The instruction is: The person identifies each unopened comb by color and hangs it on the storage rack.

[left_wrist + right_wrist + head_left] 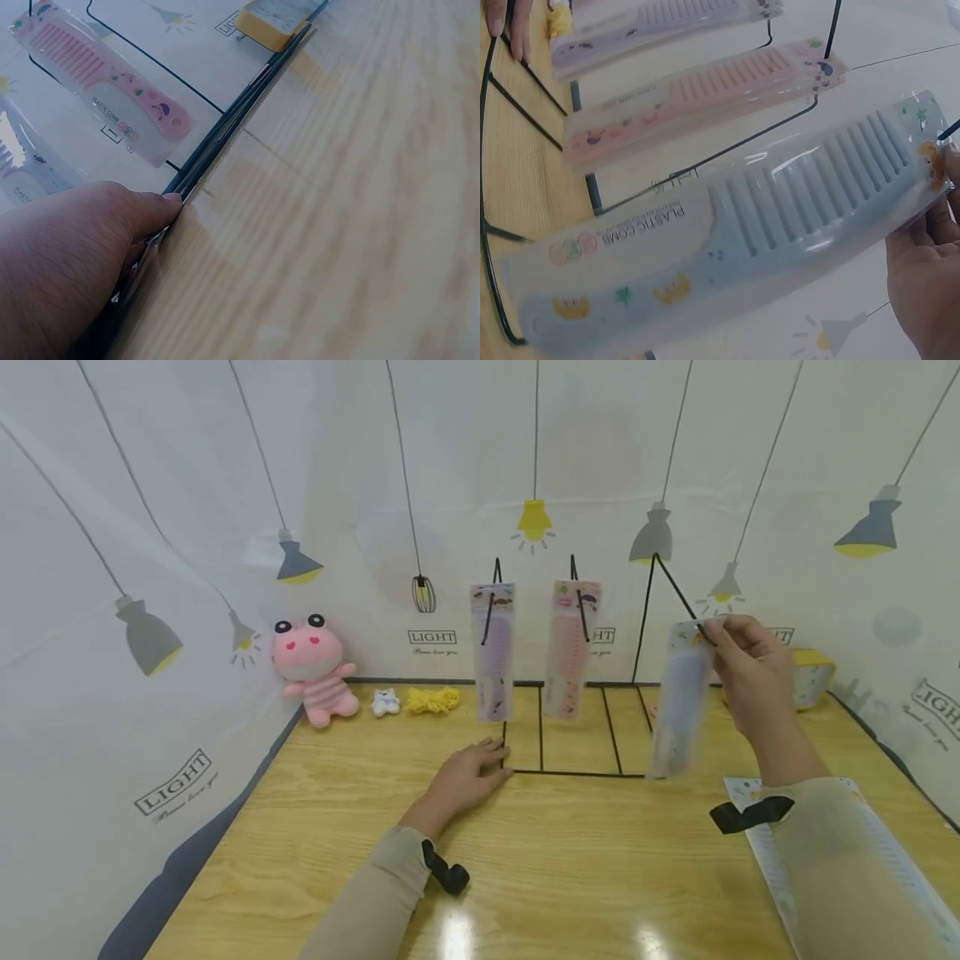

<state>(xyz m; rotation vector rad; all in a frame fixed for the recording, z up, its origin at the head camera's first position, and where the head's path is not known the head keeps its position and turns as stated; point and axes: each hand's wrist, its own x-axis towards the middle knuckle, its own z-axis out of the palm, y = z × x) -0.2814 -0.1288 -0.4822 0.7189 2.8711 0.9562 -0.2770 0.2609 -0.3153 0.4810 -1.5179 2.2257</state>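
Note:
My right hand (753,672) pinches the top of a clear-packaged blue comb (802,217) at the hook end of the black wire rack (581,773). The hook's wire passes at the hole in the pack's top edge, and the comb hangs down below my fingers, tilted. A purple comb (492,652) and a pink comb (567,652) in like packs hang from the rack's other hooks. Low at the rack's left front corner, my left hand (467,775) holds the base wire, thumb on one side and fingers on the other.
Behind the right hand stands a yellow clock (812,678). A pink plush toy (311,668), a small white figure (386,702) and a yellow bundle (432,699) line the table's back left. Under the right forearm lie flat printed packs (765,852) on the wooden table (570,860).

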